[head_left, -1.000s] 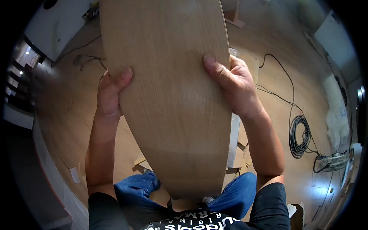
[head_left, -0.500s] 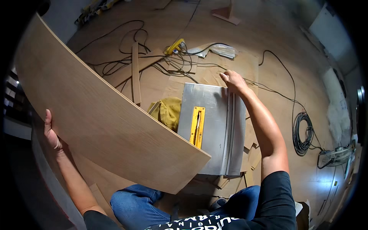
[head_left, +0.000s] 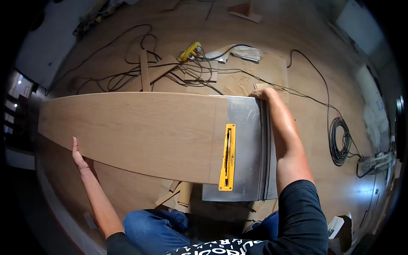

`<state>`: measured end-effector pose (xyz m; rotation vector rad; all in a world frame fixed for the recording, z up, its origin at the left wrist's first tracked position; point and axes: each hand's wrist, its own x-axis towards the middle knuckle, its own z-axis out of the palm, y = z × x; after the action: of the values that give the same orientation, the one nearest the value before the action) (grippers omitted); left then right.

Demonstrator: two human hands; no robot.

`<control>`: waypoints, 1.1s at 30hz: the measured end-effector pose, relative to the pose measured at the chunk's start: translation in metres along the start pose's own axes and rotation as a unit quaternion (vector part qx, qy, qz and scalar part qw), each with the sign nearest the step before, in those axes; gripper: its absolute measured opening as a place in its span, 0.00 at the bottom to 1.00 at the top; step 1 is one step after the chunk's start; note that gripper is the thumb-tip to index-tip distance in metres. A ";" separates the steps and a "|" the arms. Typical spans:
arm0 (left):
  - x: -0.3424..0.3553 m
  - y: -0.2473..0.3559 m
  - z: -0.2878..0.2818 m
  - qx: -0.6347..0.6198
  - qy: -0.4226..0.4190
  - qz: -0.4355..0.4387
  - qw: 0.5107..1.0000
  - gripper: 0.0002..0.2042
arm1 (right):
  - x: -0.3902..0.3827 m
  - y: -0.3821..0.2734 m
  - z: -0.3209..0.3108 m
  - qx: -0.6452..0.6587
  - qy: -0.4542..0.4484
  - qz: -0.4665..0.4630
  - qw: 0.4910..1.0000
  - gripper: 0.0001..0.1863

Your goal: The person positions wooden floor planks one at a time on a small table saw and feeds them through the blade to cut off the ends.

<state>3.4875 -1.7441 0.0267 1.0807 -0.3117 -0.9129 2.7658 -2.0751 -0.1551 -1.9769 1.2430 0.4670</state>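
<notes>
A long wood-grain board (head_left: pixel 140 131) lies across the left part of a grey metal table saw (head_left: pixel 246 148). Its right end is beside the yellow blade insert (head_left: pixel 227 157), which has a dark narrow slot. My left hand (head_left: pixel 79 160) holds the board's near edge toward its left end, thumb up against the edge and fingers hidden beneath. At the saw's far edge, my right hand (head_left: pixel 264 93) curls over the far end of the dark rip fence (head_left: pixel 264 144); its fingertips are partly hidden.
Black cables (head_left: pixel 170 70) tangle on the floor beyond the board, beside a yellow power tool (head_left: pixel 190 52) and wood strips (head_left: pixel 145 70). A coiled cable (head_left: pixel 340 142) lies at right. Offcuts (head_left: pixel 180 193) lie below the board, near my knees.
The board has swung from a steep slant to lying nearly crosswise, its right end now over the saw table. The yellow cloth is now covered. My right hand stays at the saw's far edge.
</notes>
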 end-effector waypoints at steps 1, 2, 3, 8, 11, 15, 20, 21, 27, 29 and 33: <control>0.007 -0.003 -0.014 0.003 -0.020 -0.012 1.000 0.21 | 0.001 -0.017 0.003 -0.004 0.029 0.026 0.999 0.29; 0.016 -0.007 -0.037 0.004 -0.039 -0.021 0.999 0.21 | -0.001 -0.043 0.009 -0.009 0.121 0.094 0.988 0.27; 0.022 -0.013 -0.049 0.000 -0.062 -0.032 0.998 0.22 | -0.010 -0.061 0.014 0.000 0.274 0.138 0.952 0.24; 0.048 -0.102 -0.007 -0.009 0.078 -0.058 0.995 0.20 | -0.077 -0.113 0.039 0.284 0.557 -0.076 0.777 0.15; 0.086 -0.142 -0.039 -0.058 0.026 -0.076 0.995 0.19 | -0.094 -0.168 0.045 0.321 0.485 -0.117 0.805 0.19; 0.085 -0.188 -0.003 -0.059 0.044 -0.097 0.993 0.18 | -0.100 -0.193 0.050 0.178 0.468 -0.092 0.861 0.24; 0.093 -0.213 0.000 -0.048 0.066 -0.099 0.992 0.19 | -0.077 -0.183 0.073 0.059 0.513 -0.057 0.854 0.28; 0.091 -0.215 0.002 -0.046 0.068 -0.102 0.991 0.19 | -0.075 -0.181 0.077 0.033 0.503 -0.068 0.861 0.27; 0.093 -0.208 0.013 -0.032 0.064 -0.071 0.995 0.20 | -0.061 -0.180 0.065 -0.016 0.485 -0.080 0.871 0.27; 0.089 -0.201 0.022 -0.027 0.094 -0.052 0.994 0.20 | -0.059 -0.184 0.066 -0.028 0.482 -0.086 0.872 0.27; 0.085 -0.179 0.013 -0.048 0.078 -0.076 0.993 0.20 | -0.068 -0.191 0.072 -0.066 0.488 -0.093 0.865 0.28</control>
<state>3.4446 -1.8462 -0.1378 1.0894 -0.0567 -0.9621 2.9082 -1.9312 -0.0837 -2.5121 1.5740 -0.6743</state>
